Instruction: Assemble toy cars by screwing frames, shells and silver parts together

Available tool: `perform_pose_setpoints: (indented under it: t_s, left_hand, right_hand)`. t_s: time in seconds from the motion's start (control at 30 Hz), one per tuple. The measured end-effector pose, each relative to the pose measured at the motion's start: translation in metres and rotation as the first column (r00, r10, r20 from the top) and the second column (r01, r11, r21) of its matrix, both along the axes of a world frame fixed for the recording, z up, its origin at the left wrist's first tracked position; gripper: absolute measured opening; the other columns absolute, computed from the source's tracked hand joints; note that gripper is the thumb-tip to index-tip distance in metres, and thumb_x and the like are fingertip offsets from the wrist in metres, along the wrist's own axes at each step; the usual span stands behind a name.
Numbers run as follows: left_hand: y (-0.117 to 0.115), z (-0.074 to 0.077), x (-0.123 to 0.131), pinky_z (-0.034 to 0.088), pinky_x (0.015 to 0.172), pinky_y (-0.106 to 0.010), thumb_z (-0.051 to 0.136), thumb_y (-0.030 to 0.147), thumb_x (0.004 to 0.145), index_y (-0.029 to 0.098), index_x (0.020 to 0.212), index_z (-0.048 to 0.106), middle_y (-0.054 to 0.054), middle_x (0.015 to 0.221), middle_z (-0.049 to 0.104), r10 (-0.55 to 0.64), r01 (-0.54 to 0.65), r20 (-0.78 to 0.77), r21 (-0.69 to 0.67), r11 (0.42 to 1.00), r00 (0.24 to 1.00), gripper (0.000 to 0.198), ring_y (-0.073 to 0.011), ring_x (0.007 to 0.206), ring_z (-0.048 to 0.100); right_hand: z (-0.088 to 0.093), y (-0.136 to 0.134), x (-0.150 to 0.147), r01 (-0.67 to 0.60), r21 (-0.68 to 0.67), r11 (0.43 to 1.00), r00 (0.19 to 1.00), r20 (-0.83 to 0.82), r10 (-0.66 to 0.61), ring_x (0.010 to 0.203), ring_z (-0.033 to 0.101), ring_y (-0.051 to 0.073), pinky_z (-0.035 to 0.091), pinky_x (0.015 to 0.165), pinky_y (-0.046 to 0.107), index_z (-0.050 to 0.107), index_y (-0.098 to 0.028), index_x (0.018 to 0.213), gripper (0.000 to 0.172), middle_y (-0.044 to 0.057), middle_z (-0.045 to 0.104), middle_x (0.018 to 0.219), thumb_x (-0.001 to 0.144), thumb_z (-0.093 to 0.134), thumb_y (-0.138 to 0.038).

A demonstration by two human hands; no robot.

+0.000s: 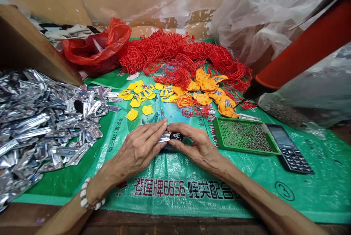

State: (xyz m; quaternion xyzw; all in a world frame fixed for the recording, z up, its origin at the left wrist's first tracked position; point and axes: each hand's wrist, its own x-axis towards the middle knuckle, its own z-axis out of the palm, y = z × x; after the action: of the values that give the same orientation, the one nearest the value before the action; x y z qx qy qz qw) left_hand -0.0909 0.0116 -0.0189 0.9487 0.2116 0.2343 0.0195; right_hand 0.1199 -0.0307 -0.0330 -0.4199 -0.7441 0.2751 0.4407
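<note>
My left hand [142, 145] is closed on a silver shiny piece [164, 137], its fingers laid together over the top. On the other side, my right hand [196, 143] pinches a small black rounded part with white marks [176, 136] between thumb and forefinger. The black part touches or overlaps the right end of the silver piece. A dark object [168, 149] sits under both hands, mostly hidden. Just beyond my fingers lie yellow printed pieces [147, 109] and orange curved pieces [202, 98].
A heap of silver pieces [35, 125] covers the left side. Red plastic frames [164, 50] are piled at the back beside a red bag [95, 50]. To the right are a green tray [219, 134] of small metal pins, a keypad phone [290, 149] and an orange-red slanted bar [304, 45].
</note>
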Motion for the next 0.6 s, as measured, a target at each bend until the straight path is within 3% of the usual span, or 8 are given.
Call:
perform_pose_setpoints:
  t_s: [0.23,0.37,0.5,0.6]
  left_hand:
    - [-0.0010,0.0050,0.0033,0.057,0.095,-0.043,0.037,0.020,0.102,0.003,0.133,0.047,-0.021,0.133,0.060,-0.003,0.006,-0.026,0.100,0.995,1.000,0.037,-0.0262,0.122,0.060]
    - [-0.0010,0.0093,0.0038,0.056,0.096,-0.043,0.037,0.020,0.102,0.004,0.136,0.047,-0.020,0.135,0.058,-0.003,0.014,-0.089,0.122,0.992,0.996,0.038,-0.0273,0.122,0.060]
    - [-0.0028,0.0076,0.0026,0.052,0.103,-0.044,0.037,0.020,0.102,0.004,0.142,0.040,-0.022,0.142,0.051,0.005,0.012,-0.147,0.112,0.994,0.989,0.043,-0.0287,0.129,0.053]
    - [-0.0059,0.0051,0.0029,0.043,0.112,-0.045,0.037,0.015,0.101,0.001,0.144,0.037,-0.024,0.149,0.040,0.050,-0.027,-0.193,0.121,0.992,0.980,0.045,-0.0301,0.140,0.038]
  right_hand:
    - [-0.0002,0.0003,0.0047,-0.002,-0.123,0.992,1.000,0.008,0.003,0.097,0.069,0.017,0.056,0.084,0.035,0.062,-0.018,0.117,0.030,0.009,0.072,0.111,0.090,0.061,-0.031]
    - [-0.0001,0.0017,0.0074,-0.033,-0.178,0.983,0.999,-0.009,0.032,0.102,0.068,0.019,0.055,0.087,0.039,0.062,-0.021,0.117,0.028,0.008,0.072,0.112,0.093,0.055,-0.032]
    - [0.0003,0.0021,0.0054,-0.033,-0.167,0.985,0.999,0.012,0.036,0.105,0.067,0.019,0.055,0.090,0.041,0.059,-0.022,0.120,0.028,0.008,0.071,0.113,0.096,0.048,-0.030]
    - [-0.0009,0.0012,0.0011,-0.044,-0.065,0.997,0.996,0.074,0.049,0.111,0.064,0.019,0.054,0.095,0.042,0.055,-0.020,0.124,0.031,0.011,0.067,0.120,0.094,0.052,-0.030]
